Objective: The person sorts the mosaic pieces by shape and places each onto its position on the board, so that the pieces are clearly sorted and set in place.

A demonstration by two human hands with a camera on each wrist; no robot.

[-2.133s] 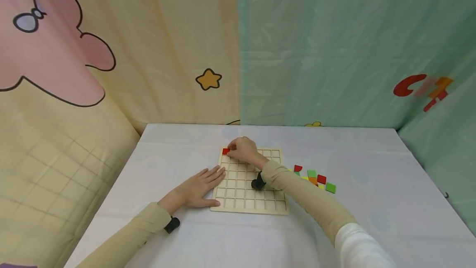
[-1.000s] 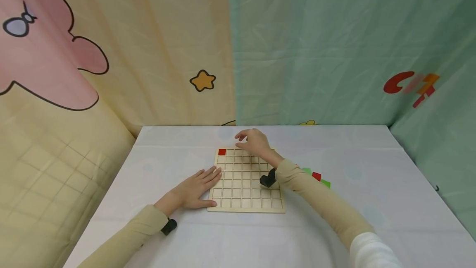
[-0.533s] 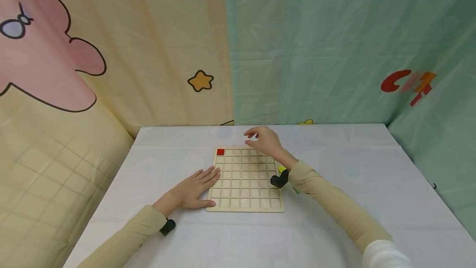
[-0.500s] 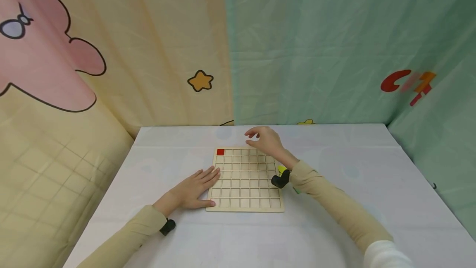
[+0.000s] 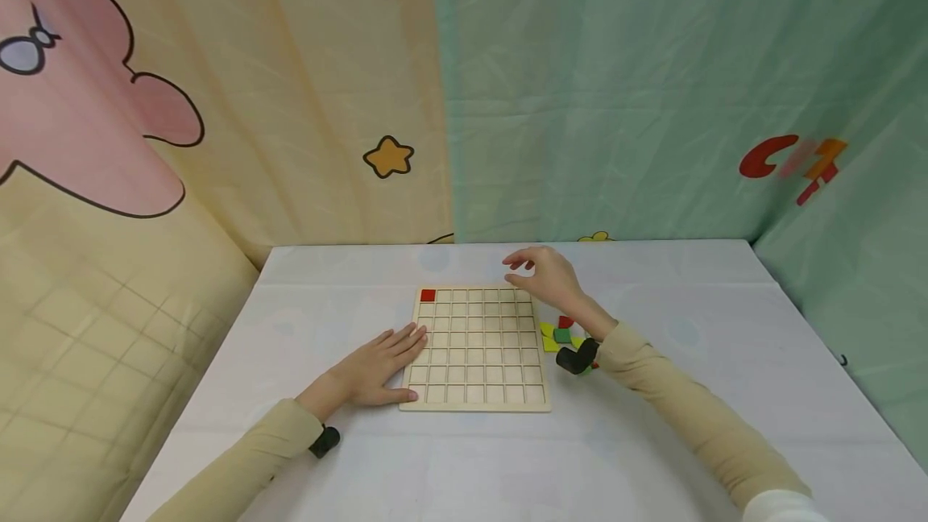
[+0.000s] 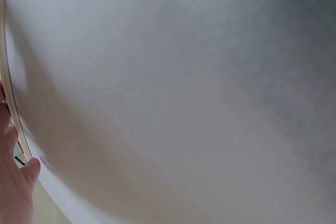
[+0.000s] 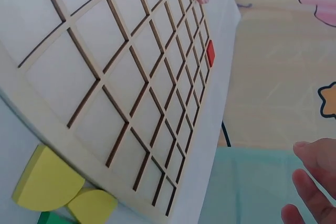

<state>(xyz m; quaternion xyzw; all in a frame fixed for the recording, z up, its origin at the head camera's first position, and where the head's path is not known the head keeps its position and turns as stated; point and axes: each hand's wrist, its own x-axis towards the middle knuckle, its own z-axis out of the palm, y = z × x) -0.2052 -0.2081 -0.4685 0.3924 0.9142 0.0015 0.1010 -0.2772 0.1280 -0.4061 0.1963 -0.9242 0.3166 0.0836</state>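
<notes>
While left hand (image 5: pixel 375 367) touches wooden grid board (image 5: pixel 475 408) bearing red square tile (image 5: pixel 428 296), right hand (image 5: pixel 549 275) hovers, both grips slack.

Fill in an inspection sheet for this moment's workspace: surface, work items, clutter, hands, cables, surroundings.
Surface: white cloth-covered table.
Job's things: wooden grid board; red square tile in its far-left corner cell; beside its right edge, yellow pieces, a green piece and a red piece, others partly hidden.
Clutter: nothing seen.
Hands: left hand rests on the board's left edge; right hand raised near its far-right corner, nothing seen between thumb and fingers.
Cables: nothing seen.
Surroundings: yellow backdrop with star print; green backdrop.
</notes>
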